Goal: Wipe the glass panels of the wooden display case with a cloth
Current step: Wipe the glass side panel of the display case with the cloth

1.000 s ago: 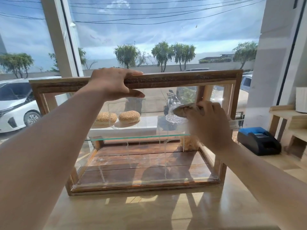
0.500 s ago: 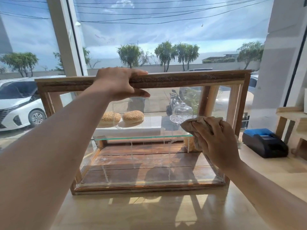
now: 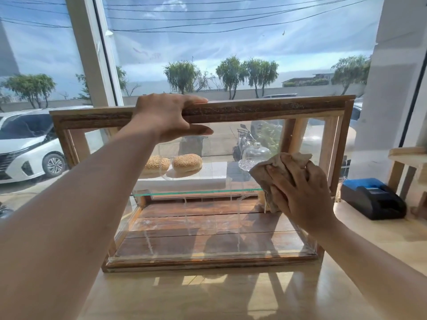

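Note:
A wooden display case (image 3: 265, 110) with glass panels stands on a light wooden counter (image 3: 208, 294). My left hand (image 3: 168, 116) grips its top front rail, fingers over the top and thumb underneath. My right hand (image 3: 300, 195) presses a crumpled beige cloth (image 3: 270, 172) against the front glass panel (image 3: 196, 215) at its right side, about mid-height. Inside, a glass shelf (image 3: 196, 193) spans the case above a wooden floor.
Two sesame buns (image 3: 187, 162) and a small glass dome (image 3: 255, 153) show through the glass. A blue and black receipt printer (image 3: 372, 197) sits on the counter to the right, beside a wooden stand (image 3: 406, 162). A large window with a white car (image 3: 27, 146) outside is behind.
My right hand has slid the cloth down the right side of the front glass, from near the top rail to mid-height. My left hand stays on the top rail.

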{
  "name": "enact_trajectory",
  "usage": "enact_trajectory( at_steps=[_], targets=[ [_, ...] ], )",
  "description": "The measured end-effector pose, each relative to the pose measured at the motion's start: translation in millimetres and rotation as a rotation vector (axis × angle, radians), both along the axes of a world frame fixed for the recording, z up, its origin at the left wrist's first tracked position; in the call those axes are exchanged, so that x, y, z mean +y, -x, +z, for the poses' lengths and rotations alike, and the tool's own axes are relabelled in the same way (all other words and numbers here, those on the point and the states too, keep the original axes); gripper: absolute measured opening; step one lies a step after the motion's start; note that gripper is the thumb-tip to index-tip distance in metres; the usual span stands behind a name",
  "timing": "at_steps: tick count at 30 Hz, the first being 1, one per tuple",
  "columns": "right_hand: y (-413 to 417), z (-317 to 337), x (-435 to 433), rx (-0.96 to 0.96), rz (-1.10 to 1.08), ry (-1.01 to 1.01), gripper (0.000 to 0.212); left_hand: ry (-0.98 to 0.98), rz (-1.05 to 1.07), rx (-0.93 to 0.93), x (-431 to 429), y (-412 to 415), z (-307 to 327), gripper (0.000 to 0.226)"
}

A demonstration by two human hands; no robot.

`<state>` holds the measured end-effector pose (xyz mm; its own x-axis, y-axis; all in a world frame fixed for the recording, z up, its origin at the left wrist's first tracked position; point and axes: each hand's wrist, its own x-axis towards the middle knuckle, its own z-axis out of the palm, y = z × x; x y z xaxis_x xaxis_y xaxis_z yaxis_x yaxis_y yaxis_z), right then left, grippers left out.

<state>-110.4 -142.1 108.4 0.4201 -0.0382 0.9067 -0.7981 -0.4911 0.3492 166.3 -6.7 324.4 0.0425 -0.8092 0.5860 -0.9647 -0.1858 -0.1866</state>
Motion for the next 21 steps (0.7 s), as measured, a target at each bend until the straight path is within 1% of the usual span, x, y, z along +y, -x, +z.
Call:
enact_trajectory(
  at_steps=[3, 6, 8, 10, 12, 14, 19, 21],
  targets=[
    [5, -18, -6, 0.040, -0.035, 0.009, 0.044, 0.004, 0.001, 0.000, 0, -1, 0, 0.089],
    [0, 11, -6, 0.026, -0.019, 0.067, 0.052, 0.004, -0.002, -0.001, -2, -2, 0, 0.089],
    [-7, 44, -4, -0.041, -0.007, 0.110, 0.053, 0.000, 0.000, 0.004, -4, -2, -1, 0.089],
    [-16, 72, -5, -0.151, 0.023, 0.141, 0.048, -0.006, 0.003, 0.005, -4, -3, -1, 0.091],
    [-23, 81, -5, -0.189, 0.042, 0.154, 0.045, -0.010, 0.002, 0.008, -5, -4, 0, 0.091],
    [-24, 71, -6, -0.157, 0.032, 0.145, 0.046, -0.012, 0.004, 0.011, -5, -4, 0, 0.091],
    [-15, 16, -1, -0.088, 0.014, 0.073, 0.046, -0.011, 0.000, 0.020, -5, -5, -1, 0.091],
    [-11, -5, 1, -0.036, 0.009, 0.027, 0.052, -0.012, -0.001, 0.029, -5, -6, 0, 0.090]
  ],
)
